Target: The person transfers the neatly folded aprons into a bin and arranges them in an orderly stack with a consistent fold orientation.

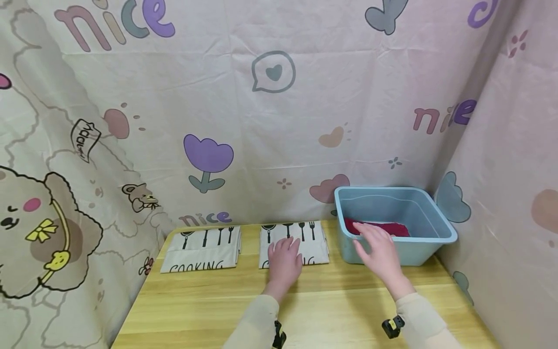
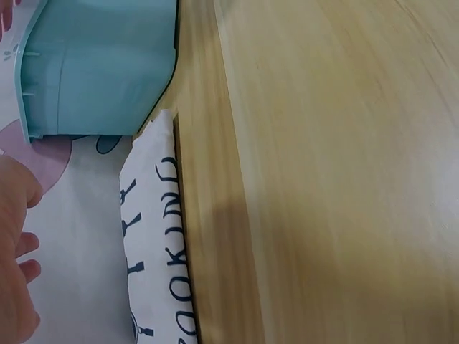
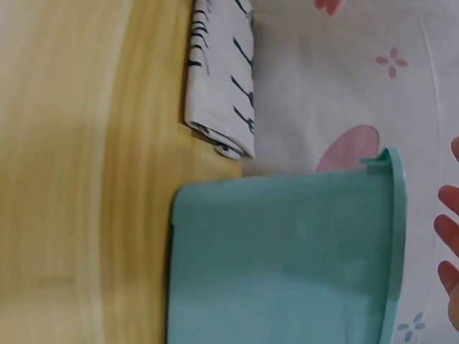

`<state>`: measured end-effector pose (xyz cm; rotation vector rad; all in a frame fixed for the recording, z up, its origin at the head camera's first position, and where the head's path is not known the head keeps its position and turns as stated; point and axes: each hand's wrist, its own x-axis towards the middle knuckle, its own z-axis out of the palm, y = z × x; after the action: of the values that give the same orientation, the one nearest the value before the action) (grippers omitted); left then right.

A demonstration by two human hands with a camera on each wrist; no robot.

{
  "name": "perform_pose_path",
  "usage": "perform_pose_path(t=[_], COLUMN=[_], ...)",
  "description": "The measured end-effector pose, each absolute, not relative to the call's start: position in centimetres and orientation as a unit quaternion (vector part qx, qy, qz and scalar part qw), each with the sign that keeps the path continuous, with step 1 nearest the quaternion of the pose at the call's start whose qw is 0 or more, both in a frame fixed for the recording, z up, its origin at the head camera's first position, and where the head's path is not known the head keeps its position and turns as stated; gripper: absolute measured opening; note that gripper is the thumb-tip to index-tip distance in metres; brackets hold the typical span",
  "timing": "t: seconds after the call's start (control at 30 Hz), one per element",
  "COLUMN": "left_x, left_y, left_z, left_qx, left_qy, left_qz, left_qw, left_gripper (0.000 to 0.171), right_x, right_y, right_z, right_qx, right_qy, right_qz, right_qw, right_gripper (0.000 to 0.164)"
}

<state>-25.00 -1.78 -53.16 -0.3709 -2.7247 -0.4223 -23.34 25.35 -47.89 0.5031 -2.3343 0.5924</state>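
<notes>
My left hand [image 1: 285, 261] is over the nearer-to-middle folded white cloth [image 1: 320, 247], which is printed with black utensils and lettering. In the left wrist view the fingers [image 2: 16, 215] are apart from that cloth [image 2: 154, 208], loosely bent and holding nothing. My right hand [image 1: 382, 254] hovers by the front rim of a blue plastic bin [image 1: 436, 232]. Its fingers are spread, and in the right wrist view the fingertips [image 3: 448, 229] show beyond the bin's rim with nothing in them. A dark red cloth [image 1: 398, 230] lies inside the bin, partly hidden by the right hand.
Another folded white cloth [image 1: 200, 249] with the same print lies at the left of the wooden table [image 1: 209, 310]. Behind and on both sides hangs a patterned curtain [image 1: 279, 126], close to the bin's back and the table's edges.
</notes>
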Motion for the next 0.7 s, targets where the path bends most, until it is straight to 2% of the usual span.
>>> perform_pose_path(t=[0.17, 0.37, 0.7], left_x=[-24.6, -24.2, -23.7], left_y=[-3.1, -4.6, -6.4], left_z=[-53.8, -54.7, -55.4], left_qx=[-0.123, -0.105, -0.087], left_qy=[-0.957, -0.951, -0.946], left_qz=[-0.168, -0.202, -0.236], left_qw=[0.204, 0.210, 0.205], left_gripper=[0.044, 0.044, 0.044], right_x=[-22.9, -22.6, -22.5], right_y=[24.5, 23.4, 21.0], right_z=[-48.9, -50.6, -53.9], right_qx=[0.211, 0.239, 0.231], right_qy=[-0.886, -0.875, -0.893], right_qz=[0.235, 0.231, 0.239], right_qw=[0.340, 0.352, 0.304], right_gripper=[0.052, 0.049, 0.048])
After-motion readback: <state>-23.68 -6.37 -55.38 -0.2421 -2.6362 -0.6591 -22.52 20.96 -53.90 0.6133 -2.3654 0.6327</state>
